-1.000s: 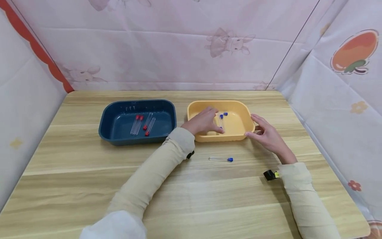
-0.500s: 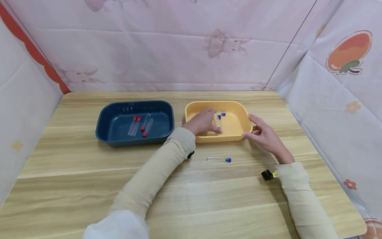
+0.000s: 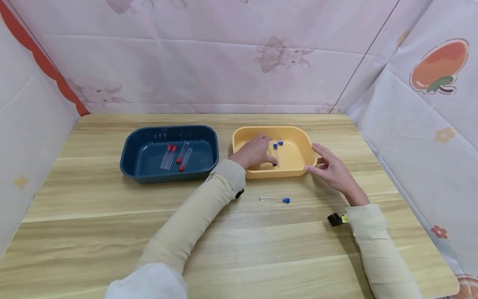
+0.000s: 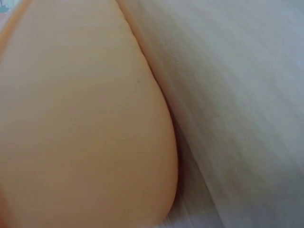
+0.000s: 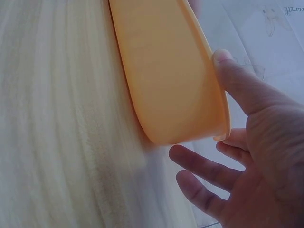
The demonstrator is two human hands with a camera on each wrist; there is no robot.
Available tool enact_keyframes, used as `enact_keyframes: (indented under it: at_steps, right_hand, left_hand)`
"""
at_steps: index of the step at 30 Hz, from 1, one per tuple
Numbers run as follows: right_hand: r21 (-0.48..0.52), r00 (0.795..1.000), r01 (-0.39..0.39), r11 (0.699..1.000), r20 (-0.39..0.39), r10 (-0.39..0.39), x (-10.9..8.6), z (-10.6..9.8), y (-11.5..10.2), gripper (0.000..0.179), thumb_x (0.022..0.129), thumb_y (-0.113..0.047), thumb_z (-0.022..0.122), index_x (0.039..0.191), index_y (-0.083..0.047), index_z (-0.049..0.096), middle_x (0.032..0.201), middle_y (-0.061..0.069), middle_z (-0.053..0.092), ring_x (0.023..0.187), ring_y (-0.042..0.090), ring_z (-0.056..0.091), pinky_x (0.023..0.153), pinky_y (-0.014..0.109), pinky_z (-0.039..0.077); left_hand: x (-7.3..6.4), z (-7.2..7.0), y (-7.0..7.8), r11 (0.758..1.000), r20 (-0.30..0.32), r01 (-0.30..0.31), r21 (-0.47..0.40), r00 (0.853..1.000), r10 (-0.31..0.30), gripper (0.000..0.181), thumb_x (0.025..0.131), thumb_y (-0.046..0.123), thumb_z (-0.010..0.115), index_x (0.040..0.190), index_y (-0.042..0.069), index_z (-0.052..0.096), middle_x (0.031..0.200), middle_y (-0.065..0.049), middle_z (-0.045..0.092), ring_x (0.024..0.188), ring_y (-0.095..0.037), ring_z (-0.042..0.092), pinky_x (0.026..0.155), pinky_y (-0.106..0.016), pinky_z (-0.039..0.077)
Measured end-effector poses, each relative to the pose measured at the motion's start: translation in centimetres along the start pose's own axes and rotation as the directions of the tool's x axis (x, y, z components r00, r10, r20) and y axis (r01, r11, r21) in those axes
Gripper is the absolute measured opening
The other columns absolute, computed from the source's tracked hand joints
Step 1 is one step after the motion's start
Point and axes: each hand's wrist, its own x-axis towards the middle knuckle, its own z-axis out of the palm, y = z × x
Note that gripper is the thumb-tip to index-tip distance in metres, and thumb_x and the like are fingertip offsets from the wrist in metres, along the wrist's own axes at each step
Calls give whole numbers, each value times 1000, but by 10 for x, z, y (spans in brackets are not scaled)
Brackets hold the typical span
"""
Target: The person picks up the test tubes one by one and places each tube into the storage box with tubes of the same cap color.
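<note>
In the head view, my left hand [image 3: 254, 152] reaches into a yellow tray [image 3: 239, 175], thumb apart from the fingers. Its thumb tip is at a blue-capped test tube [image 3: 275, 164]; the fingertips are partly hidden. Two more blue caps [image 3: 275, 146] show just right of the fingers, their tubes hard to make out. My right hand [image 3: 335, 171] holds the tray's right end. In the right wrist view, its thumb lies on the rim and a finger curls at the rim's corner. Another blue-capped test tube [image 3: 274, 200] lies on the table before the tray.
A dark blue tray [image 3: 149, 180] stands to the left, holding several red-capped test tubes [image 3: 169, 158]. Both trays rest on a wood-grain table [image 3: 239, 257]. Patterned cloth [image 3: 209, 74] hangs behind and at the sides. The left wrist view shows only the yellow tray's wall [image 4: 85, 114] and tabletop.
The blue cap by my left thumb has shifted slightly toward the tray's near side, and my left fingers have moved a little. The right hand keeps its hold on the tray.
</note>
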Motion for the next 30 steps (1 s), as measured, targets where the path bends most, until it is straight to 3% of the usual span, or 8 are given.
enact_keyframes:
  at_steps: [8,16,30]
  right_hand:
    - [-19,1000,1,1000,-5,-1,-1,1,-1,69,83,-9,70,140,7,33,146,22,27,100,40,57,75,16,48]
    - [-22,1000,2,1000,-12,-2,0,1,-1,69,83,-8,70,139,8,34,146,22,28,100,40,57,74,15,48]
    - [-65,999,-31,997,5,31,-2,1,-4,70,84,-13,70,141,4,33,147,19,27,100,37,57,76,16,48]
  left_hand:
    - [-6,-9,1,992,-116,-97,-79,989,88,58,90,40,59,139,14,42,120,1,51,100,-9,50,85,-24,44]
    - [-20,-17,3,980,-132,-179,-84,977,167,47,91,35,58,133,14,50,116,3,54,100,-9,51,84,-23,43]
    - [-59,-26,15,954,-191,-285,-96,946,263,40,91,32,60,127,15,56,116,2,57,98,-8,53,80,-20,43]
